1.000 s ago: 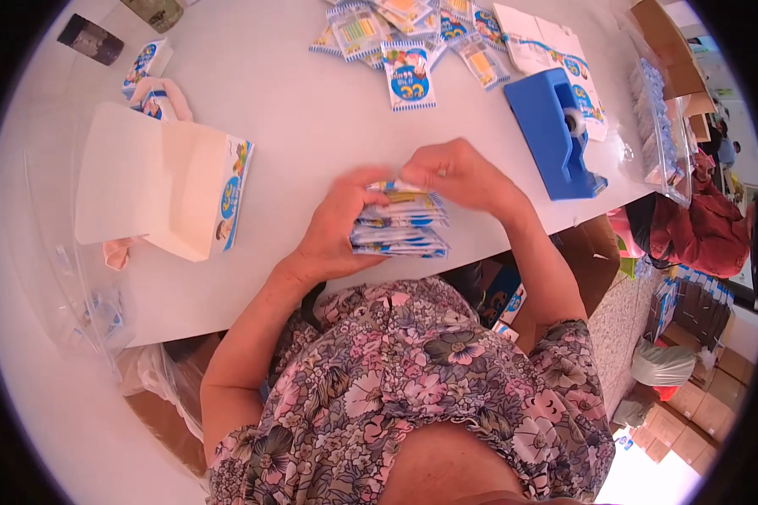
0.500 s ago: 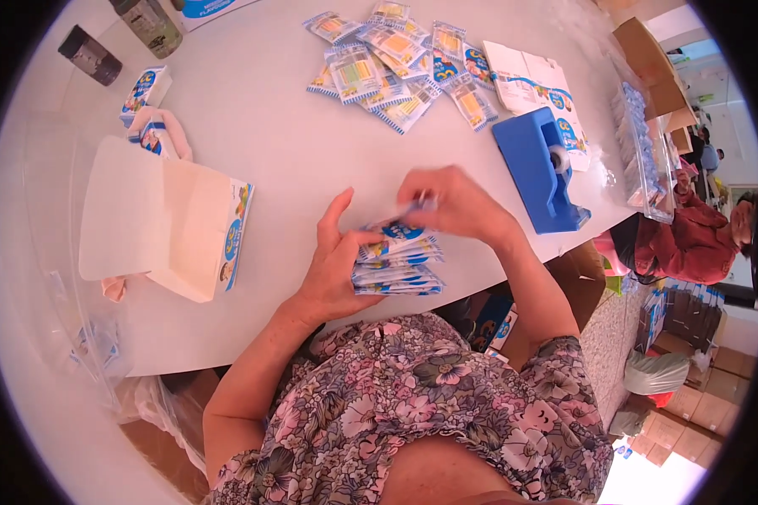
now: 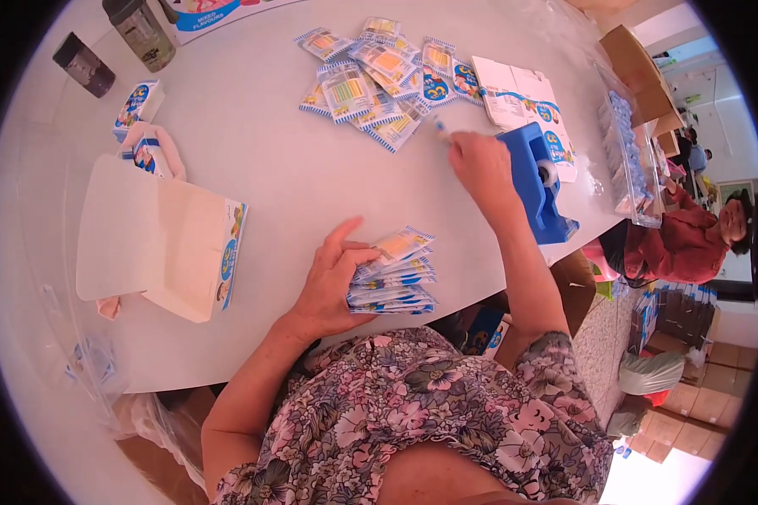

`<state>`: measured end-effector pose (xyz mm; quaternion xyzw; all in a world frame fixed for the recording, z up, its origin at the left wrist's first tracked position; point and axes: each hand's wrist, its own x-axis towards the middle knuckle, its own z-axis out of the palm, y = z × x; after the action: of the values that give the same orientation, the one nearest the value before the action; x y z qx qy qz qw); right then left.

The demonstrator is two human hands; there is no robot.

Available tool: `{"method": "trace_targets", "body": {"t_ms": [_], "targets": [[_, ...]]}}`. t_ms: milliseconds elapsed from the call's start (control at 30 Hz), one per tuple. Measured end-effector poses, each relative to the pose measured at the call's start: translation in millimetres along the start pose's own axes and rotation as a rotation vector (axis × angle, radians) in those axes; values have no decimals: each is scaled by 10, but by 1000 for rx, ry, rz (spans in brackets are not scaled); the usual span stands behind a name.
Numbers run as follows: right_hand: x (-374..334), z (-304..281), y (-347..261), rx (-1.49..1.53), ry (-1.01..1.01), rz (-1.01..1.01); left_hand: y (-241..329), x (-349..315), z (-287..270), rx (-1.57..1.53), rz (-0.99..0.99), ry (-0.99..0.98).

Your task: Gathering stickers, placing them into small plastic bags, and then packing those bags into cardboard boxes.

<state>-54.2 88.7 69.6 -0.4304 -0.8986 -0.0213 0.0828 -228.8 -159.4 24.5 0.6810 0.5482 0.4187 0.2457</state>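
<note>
While the stack of sachets (image 3: 393, 276) is kept together at the near edge of the white table (image 3: 253, 177), it is gripped from the side by the left hand (image 3: 333, 282), probably so that the packets do not slide apart. The right hand (image 3: 478, 164) is stretched towards the loose pile of sachets (image 3: 377, 80), and one small packet seems to be pinched in its fingers, beside the blue tape dispenser (image 3: 537, 187). An open white carton (image 3: 164, 240) is laid on the left; its inside cannot be seen. A clear plastic tray (image 3: 627, 160) with blue pieces is placed at the right edge.
</note>
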Motion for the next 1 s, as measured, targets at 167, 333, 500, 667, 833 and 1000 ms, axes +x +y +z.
{"method": "trace_targets", "body": {"t_ms": [167, 333, 500, 667, 833, 1000], "targets": [[-270, -252, -418, 978, -723, -449, -40, 7, 12, -94, 33, 12], [811, 206, -444, 507, 341, -171, 8, 7, -4, -105, -53, -14], [1518, 491, -366, 321, 182, -97, 42, 62, -40, -78, 36, 2], [1336, 293, -227, 454, 63, 3, -47, 32, 5, -15, 87, 57], [466, 62, -410, 733, 15, -383, -114, -25, 107, -108, 31, 68], [-189, -371, -600, 770, -750, -496, -44, -31, 105, 9, 8, 161]]}}
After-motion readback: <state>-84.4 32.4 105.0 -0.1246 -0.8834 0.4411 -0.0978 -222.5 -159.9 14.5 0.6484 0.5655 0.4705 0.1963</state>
